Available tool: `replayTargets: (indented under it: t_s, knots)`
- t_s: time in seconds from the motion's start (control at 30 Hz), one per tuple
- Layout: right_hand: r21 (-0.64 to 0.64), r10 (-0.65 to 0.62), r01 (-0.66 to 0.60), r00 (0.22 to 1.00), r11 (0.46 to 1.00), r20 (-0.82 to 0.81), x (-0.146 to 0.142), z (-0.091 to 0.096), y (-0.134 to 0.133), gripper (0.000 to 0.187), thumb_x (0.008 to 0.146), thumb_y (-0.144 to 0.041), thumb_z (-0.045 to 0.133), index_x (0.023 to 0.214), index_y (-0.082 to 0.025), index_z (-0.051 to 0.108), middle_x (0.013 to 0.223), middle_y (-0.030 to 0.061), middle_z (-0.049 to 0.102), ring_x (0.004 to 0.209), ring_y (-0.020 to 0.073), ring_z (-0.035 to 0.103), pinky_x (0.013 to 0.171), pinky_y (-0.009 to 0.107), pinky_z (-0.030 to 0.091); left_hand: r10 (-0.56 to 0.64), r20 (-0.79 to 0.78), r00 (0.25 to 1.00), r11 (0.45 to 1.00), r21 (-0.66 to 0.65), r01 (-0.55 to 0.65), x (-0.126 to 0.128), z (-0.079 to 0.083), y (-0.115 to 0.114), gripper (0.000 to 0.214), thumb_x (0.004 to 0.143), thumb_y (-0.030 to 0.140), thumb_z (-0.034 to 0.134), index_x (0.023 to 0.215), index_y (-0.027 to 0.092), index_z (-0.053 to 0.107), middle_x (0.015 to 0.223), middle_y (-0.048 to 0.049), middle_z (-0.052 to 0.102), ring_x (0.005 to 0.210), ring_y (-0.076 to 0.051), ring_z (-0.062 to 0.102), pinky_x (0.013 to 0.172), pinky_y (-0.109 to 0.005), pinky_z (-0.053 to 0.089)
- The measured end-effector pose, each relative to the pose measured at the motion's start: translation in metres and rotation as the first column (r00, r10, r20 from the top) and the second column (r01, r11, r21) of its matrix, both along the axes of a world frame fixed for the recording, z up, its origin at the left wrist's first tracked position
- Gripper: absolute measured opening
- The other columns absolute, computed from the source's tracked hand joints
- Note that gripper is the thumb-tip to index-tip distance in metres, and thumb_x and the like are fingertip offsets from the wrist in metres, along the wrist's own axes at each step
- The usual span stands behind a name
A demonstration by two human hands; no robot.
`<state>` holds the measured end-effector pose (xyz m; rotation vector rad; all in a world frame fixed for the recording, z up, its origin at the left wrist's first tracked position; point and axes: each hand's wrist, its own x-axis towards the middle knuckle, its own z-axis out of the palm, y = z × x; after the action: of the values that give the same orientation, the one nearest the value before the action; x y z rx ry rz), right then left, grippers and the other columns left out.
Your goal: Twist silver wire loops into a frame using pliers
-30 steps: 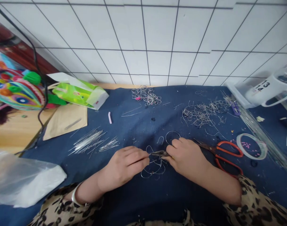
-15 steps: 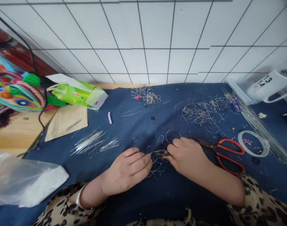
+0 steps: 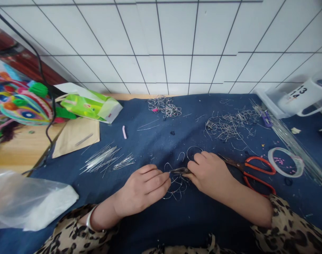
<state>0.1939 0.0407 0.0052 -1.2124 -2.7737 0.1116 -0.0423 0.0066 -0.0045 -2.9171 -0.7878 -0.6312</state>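
My right hand (image 3: 210, 173) is closed around a pair of pliers (image 3: 180, 170), whose dark jaws point left. The jaw tips meet the fingertips of my left hand (image 3: 147, 187), which pinch a thin wire (image 3: 168, 165). Most of that wire is hidden by my fingers. Under the pliers lies a loose tangle of looped wire (image 3: 176, 190) with small beads on it. Just beyond my right hand are a curved wire loop (image 3: 193, 151) and a small hook-shaped wire (image 3: 181, 156) on the blue cloth (image 3: 150, 148).
Scissors with red handles (image 3: 260, 164) lie right of my right hand, near a round dish of pink beads (image 3: 285, 162). Straight wires (image 3: 101, 158) lie to the left. Wire tangles (image 3: 229, 125) sit farther back. A plastic bag (image 3: 49, 201) is at left, a white mug (image 3: 306, 95) at right.
The whole view has shifted very slightly. The pliers' jaws and the wire between my hands have moved a little; both hands keep their grip.
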Motion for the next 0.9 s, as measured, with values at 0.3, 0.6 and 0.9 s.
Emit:
replayTargets:
  t_s: [0.3,0.6,0.9]
  knots:
    - [-0.014,0.01,-0.01,1.0,1.0,-0.014,0.0,-0.002,0.0,0.021,0.084,-0.036,0.05,0.071,-0.019,0.053,0.071,0.0031,0.052,0.07,0.0172,0.045,0.062,0.03,0.027,-0.006,0.01,1.0,1.0,-0.016,0.006,0.0,0.0,0.001,0.018,0.085,0.009,0.05,0.098,0.016,0.06,0.097,-0.0035,0.068,0.084,-0.016,0.062,0.081,-0.035,0.046]
    - [-0.31,-0.186,0.123,0.966,0.943,-0.182,0.0,0.001,0.005,0.027,0.084,-0.041,0.05,0.069,-0.018,0.051,0.071,0.0,0.052,0.067,0.0119,0.048,0.059,0.023,0.034,0.258,0.303,0.917,0.963,-0.162,-0.217,-0.003,-0.009,0.004,0.018,0.082,0.008,0.051,0.096,0.017,0.058,0.09,-0.0069,0.065,0.081,-0.017,0.06,0.072,-0.032,0.049]
    - [-0.536,-0.386,0.161,0.857,0.829,-0.34,-0.013,0.003,-0.003,0.015,0.076,-0.035,0.058,0.076,-0.021,0.053,0.071,-0.0042,0.05,0.063,0.0094,0.047,0.058,0.021,0.035,0.437,0.404,0.804,0.878,-0.388,-0.282,0.006,-0.004,0.002,0.01,0.082,0.012,0.053,0.087,0.016,0.061,0.081,-0.0049,0.064,0.076,-0.014,0.06,0.067,-0.026,0.05]
